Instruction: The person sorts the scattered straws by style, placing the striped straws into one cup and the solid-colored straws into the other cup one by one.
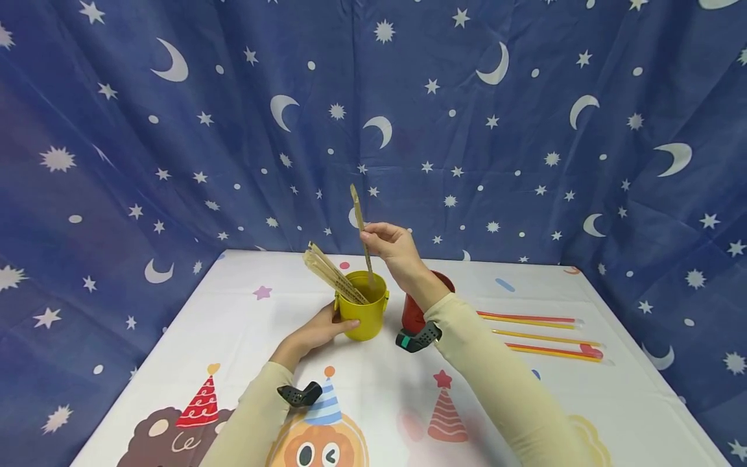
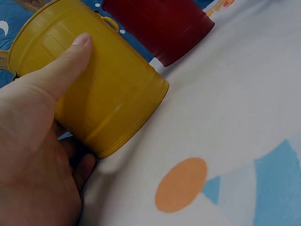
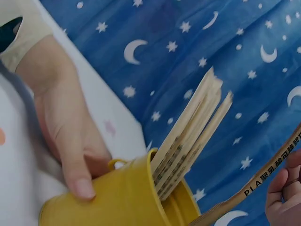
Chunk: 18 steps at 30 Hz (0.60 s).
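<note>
My left hand (image 1: 318, 327) holds a small yellow metal bucket (image 1: 364, 321) upright on the table, its thumb lying across the front wall in the left wrist view. Several paper-wrapped straws (image 3: 188, 136) lean together in the bucket toward its left rim. Above the bucket, my right hand (image 1: 392, 248) pinches one printed paper-wrapped straw (image 1: 358, 211) between thumb and fingers. That straw stands nearly upright, and its lower end reaches into the bucket's mouth. Beside the yellow bucket is a red bucket (image 2: 164, 28), partly hidden behind my right forearm in the head view.
Several thin red and yellow sticks (image 1: 543, 334) with clear ends lie on the table's right side. A white cloth (image 1: 233, 337) with party-hat animal prints covers the table. Behind it hangs a blue curtain (image 1: 408, 130) with moons and stars.
</note>
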Each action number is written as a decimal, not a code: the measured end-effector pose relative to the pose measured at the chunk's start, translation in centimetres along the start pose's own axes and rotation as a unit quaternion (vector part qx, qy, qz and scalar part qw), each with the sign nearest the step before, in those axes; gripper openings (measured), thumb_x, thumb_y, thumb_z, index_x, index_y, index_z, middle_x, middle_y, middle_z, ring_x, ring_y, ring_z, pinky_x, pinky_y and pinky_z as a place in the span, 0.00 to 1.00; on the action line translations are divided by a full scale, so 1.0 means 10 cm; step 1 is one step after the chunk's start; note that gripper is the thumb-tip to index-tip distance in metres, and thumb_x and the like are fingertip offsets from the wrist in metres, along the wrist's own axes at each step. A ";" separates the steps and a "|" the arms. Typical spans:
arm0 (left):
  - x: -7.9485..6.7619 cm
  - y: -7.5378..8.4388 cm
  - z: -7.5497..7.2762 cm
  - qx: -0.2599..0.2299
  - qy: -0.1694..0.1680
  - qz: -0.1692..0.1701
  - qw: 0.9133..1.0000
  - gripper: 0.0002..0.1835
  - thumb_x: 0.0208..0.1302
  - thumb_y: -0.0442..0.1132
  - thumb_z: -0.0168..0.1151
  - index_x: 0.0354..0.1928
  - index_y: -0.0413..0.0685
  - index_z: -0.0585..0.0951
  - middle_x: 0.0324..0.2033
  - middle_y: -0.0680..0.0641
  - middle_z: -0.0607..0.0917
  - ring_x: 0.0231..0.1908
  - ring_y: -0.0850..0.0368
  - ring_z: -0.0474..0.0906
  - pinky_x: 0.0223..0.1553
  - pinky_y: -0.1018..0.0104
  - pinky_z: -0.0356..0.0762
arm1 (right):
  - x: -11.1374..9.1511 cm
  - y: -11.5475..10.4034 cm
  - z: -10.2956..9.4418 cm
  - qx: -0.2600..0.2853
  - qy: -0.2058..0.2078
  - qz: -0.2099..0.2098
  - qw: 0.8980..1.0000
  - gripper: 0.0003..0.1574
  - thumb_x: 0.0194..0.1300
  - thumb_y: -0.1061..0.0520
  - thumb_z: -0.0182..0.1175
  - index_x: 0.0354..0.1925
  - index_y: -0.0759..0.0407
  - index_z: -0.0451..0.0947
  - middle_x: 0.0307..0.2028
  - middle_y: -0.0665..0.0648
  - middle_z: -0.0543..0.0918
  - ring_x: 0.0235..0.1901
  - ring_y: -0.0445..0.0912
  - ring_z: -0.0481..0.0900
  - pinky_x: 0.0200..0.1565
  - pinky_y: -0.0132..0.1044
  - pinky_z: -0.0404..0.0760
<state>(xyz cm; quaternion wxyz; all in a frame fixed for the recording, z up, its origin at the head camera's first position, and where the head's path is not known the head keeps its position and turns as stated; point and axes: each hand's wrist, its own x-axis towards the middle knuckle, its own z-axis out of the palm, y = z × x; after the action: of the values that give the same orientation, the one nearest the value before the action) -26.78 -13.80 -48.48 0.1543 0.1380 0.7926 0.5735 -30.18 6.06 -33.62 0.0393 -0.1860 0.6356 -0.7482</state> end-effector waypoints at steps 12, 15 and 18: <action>-0.01 0.02 -0.03 0.001 0.005 0.001 1.000 0.48 0.67 0.50 0.66 0.80 0.44 0.50 0.78 0.40 0.60 0.78 0.43 0.55 0.80 0.45 0.50 | 0.14 0.32 0.09 -0.147 0.009 0.043 0.988 0.12 0.69 0.58 0.64 0.47 0.63 0.84 0.34 0.45 0.84 0.40 0.41 0.79 0.53 0.37 0.81; -0.01 0.03 -0.03 0.002 0.004 -0.002 1.000 0.49 0.67 0.50 0.66 0.80 0.45 0.49 0.79 0.40 0.58 0.79 0.43 0.53 0.80 0.45 0.49 | 0.17 0.38 0.11 -0.168 0.005 0.043 0.985 0.10 0.69 0.59 0.65 0.45 0.64 0.85 0.35 0.49 0.86 0.38 0.42 0.78 0.48 0.33 0.80; -0.01 0.04 -0.01 0.002 0.001 -0.007 1.000 0.49 0.67 0.51 0.66 0.81 0.45 0.49 0.79 0.40 0.57 0.79 0.43 0.53 0.80 0.45 0.48 | 0.17 0.42 0.12 -0.190 0.003 0.043 0.981 0.09 0.68 0.59 0.65 0.44 0.64 0.85 0.36 0.55 0.88 0.36 0.42 0.79 0.45 0.32 0.81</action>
<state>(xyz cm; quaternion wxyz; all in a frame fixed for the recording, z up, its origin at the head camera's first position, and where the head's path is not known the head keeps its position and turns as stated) -26.70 -13.80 -48.07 0.1568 0.1321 0.7951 0.5708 -32.14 3.58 -37.14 0.0333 -0.1604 0.7740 -0.6117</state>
